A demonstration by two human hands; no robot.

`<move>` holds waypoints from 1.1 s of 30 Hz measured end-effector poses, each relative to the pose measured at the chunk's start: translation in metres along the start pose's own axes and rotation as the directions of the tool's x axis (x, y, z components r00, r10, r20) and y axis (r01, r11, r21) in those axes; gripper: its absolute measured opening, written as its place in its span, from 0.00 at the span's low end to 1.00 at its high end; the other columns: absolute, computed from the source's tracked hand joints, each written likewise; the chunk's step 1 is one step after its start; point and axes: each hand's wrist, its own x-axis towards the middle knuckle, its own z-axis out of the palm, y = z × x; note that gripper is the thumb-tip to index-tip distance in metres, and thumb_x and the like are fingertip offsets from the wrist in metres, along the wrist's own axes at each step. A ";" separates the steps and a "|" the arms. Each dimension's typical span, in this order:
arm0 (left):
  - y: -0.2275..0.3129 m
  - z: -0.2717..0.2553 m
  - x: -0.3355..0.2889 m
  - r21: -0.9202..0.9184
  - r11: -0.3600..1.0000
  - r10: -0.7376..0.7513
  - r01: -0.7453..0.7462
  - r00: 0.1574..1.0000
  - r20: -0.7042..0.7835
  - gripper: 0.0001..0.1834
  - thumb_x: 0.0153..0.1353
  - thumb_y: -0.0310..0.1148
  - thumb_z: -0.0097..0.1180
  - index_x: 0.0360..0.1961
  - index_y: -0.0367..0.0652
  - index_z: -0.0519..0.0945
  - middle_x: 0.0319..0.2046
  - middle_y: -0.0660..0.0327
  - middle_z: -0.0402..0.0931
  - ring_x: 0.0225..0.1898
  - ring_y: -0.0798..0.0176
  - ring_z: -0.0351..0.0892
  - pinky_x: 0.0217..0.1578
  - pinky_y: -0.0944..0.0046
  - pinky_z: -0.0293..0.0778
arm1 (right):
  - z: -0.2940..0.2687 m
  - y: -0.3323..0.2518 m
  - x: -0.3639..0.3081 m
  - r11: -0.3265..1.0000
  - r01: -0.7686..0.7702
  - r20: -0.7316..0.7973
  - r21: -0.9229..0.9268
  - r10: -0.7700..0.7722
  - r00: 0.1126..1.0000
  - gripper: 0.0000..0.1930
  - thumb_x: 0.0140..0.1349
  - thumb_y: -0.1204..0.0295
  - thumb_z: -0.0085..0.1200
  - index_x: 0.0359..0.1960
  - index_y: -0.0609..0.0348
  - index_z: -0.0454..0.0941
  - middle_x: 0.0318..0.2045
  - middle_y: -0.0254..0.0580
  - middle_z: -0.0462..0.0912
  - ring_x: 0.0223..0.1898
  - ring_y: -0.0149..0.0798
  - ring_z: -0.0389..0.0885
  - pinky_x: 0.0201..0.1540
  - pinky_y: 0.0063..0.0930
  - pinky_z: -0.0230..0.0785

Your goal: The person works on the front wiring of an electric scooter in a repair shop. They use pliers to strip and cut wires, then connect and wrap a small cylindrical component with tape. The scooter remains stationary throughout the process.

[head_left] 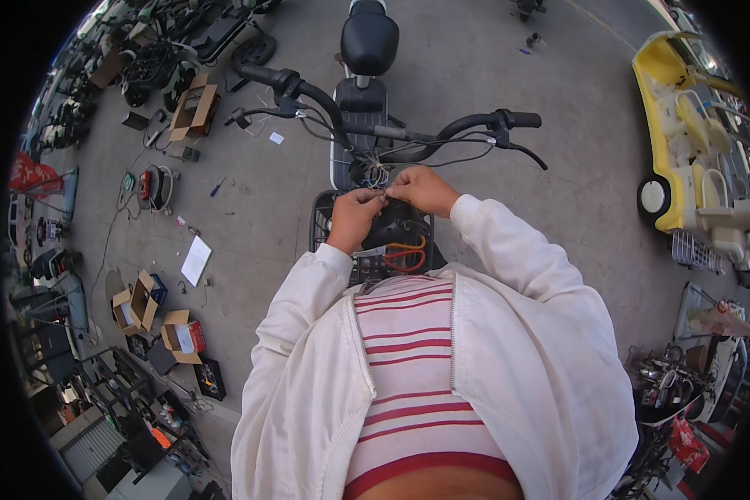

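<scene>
In front of me stands an electric scooter with black handlebars (389,132) and a black saddle (370,42). A bundle of thin wires (376,173) spills out at the steering column. My left hand (356,218) and my right hand (425,190) meet just below that bundle, both closed, fingertips pinching at wire ends. The exact piece between the fingers is too small to make out well. Under my hands is a black front basket (320,218) holding a dark rounded part (389,227) and scissors with orange-red handles (406,260).
Open cardboard boxes (193,107), a blue screwdriver (217,187), a white sheet (196,260) and a red-and-black tool with a cable (152,187) lie on the floor at left. Parked scooters crowd the far left. A yellow vehicle (663,142) stands at right.
</scene>
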 end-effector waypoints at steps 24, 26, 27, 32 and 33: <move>-0.001 -0.019 0.007 -0.556 0.730 -0.291 0.396 0.917 0.272 0.12 0.63 0.30 0.54 0.42 0.33 0.80 0.35 0.57 0.81 0.33 0.67 0.80 0.38 0.67 0.77 | 0.028 0.038 -0.058 0.522 -0.109 0.195 0.846 -0.113 0.974 0.35 0.63 0.38 0.46 0.60 0.54 0.67 0.55 0.42 0.72 0.56 0.42 0.71 0.58 0.39 0.65; 0.013 -0.013 0.003 -0.595 0.674 -0.333 0.439 0.899 0.285 0.12 0.65 0.28 0.49 0.44 0.34 0.79 0.36 0.58 0.81 0.35 0.66 0.80 0.40 0.67 0.78 | 0.032 0.032 -0.062 0.646 -0.069 0.131 0.760 -0.048 0.990 0.37 0.63 0.37 0.45 0.61 0.54 0.66 0.54 0.43 0.73 0.55 0.43 0.72 0.57 0.39 0.68; 0.014 -0.013 0.003 -0.586 0.679 -0.322 0.443 0.896 0.305 0.12 0.65 0.28 0.48 0.45 0.34 0.78 0.37 0.57 0.81 0.36 0.65 0.81 0.41 0.66 0.78 | 0.034 0.027 -0.064 0.706 -0.055 0.097 0.706 -0.020 0.995 0.37 0.63 0.37 0.44 0.62 0.55 0.65 0.54 0.43 0.73 0.55 0.43 0.73 0.56 0.40 0.69; 0.004 -0.019 0.008 -0.600 0.651 -0.280 0.465 0.882 0.379 0.13 0.66 0.31 0.48 0.46 0.34 0.78 0.41 0.53 0.81 0.39 0.60 0.83 0.44 0.62 0.80 | 0.034 0.004 -0.071 0.774 -0.020 -0.023 0.633 0.044 0.999 0.36 0.65 0.39 0.42 0.60 0.59 0.67 0.48 0.44 0.77 0.47 0.40 0.78 0.43 0.33 0.75; 0.000 -0.020 0.009 -0.604 0.645 -0.284 0.469 0.880 0.381 0.14 0.66 0.31 0.48 0.46 0.34 0.78 0.41 0.53 0.81 0.39 0.60 0.83 0.44 0.61 0.81 | 0.035 0.002 -0.073 0.761 -0.007 -0.044 0.648 0.047 0.998 0.35 0.66 0.40 0.42 0.59 0.60 0.67 0.46 0.43 0.78 0.44 0.38 0.79 0.40 0.31 0.76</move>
